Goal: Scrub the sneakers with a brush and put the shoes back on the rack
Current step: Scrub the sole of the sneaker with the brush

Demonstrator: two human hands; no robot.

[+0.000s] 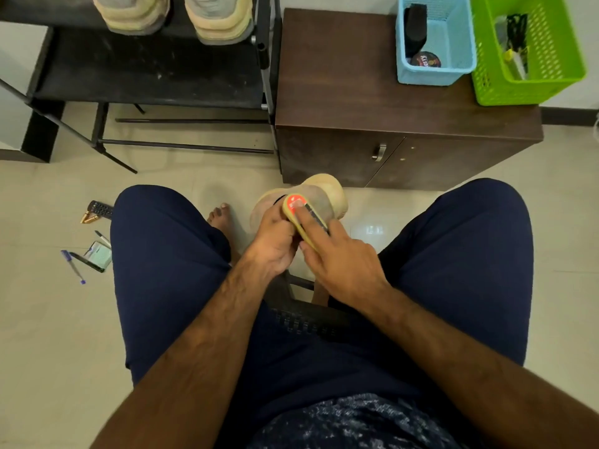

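now left hand (274, 244) grips sneaker (329, 192), right hand (343, 259) holds brush (294, 200).

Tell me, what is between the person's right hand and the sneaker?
In the head view, a yellow brush with an orange top lies there: the right hand grips it against the sneaker, which the left hand holds.

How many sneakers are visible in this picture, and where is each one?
3. Two on the rack, side by side: left sneaker, right sneaker. The third sneaker is in the left hand, under the brush. Others may be hidden.
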